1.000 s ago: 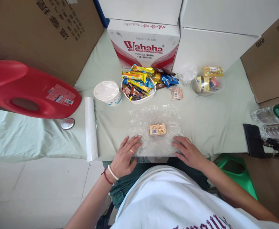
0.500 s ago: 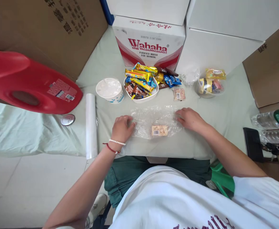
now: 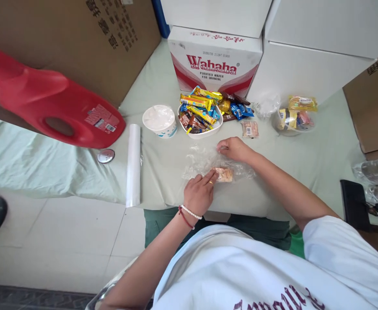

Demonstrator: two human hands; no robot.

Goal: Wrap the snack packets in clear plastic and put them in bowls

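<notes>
A small wrapped snack block (image 3: pixel 224 174) lies on a crinkled sheet of clear plastic wrap (image 3: pixel 197 159) spread over the cloth. Fingers stretched out, my left hand (image 3: pixel 198 193) rests its fingertips on the snack block's left end. Beyond the block, my right hand (image 3: pixel 236 149) is closed in a pinch on the far edge of the wrap. A second wrapped snack block (image 3: pixel 250 129) sits farther back, apart from both hands. To the left stands a roll of plastic wrap (image 3: pixel 133 165) lying lengthwise.
A white paper tub (image 3: pixel 159 121) and a white dish (image 3: pixel 202 134) heaped with candy bars stand behind. At right is a clear bowl (image 3: pixel 277 125) of packaged snacks. A red jug (image 3: pixel 79 112), a round lid (image 3: pixel 106 156), a Wahaha box (image 3: pixel 215 64) and a dark phone-like object (image 3: pixel 355 204) surround the workspace.
My left hand has moved right from the wrap's left edge onto the snack block. My right hand has shifted left to the far edge and pinches the wrap. The camera view has shifted slightly.
</notes>
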